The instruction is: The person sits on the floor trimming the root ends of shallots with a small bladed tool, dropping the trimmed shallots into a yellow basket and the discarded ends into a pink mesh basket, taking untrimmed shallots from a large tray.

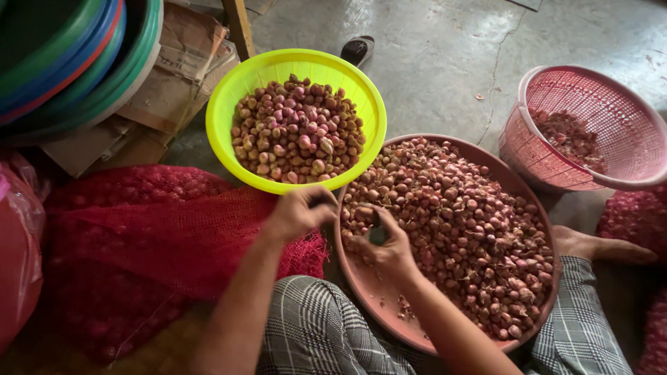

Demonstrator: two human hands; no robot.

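**Grip closed on both sides: shallot in the right hand, small dark tool in the left**

Grip, right hand (381,243): fingers curled shut around a single shallot (363,214), held just above the near-left rim of the wide brown basin (389,316). A dark object sits against the palm; cannot tell what it is. Grip, left hand (297,212): closed on what looks like a small dark-handled tool (324,203), blade not visible. Hands close together, not quite touching.

Outward from the held shallot:
- Basin heaped with unpeeled shallots (458,222), pile thickest far and right; the near-left floor of the basin is bare apart from a few skin scraps.
- Yellow-green basket (222,118), far left of the basin and touching its rim, holds cleaner-looking bulbs.
- Pink basket (625,139), far right, apart from the basin, holds a small amount of reddish material, likely skins.
- Red mesh sack (139,236) of shallots, left, against the person's knee.
- Stacked plastic tubs (62,55) at far left; bare foot (590,244) at right on the concrete floor.

Risk, as judged:
- Tool edge is hidden and works near the right fingertips; a slip on a small round bulb could nick a finger.
- Basin rests partly on the lap; a leg shift could tip it and spill shallots to the floor.
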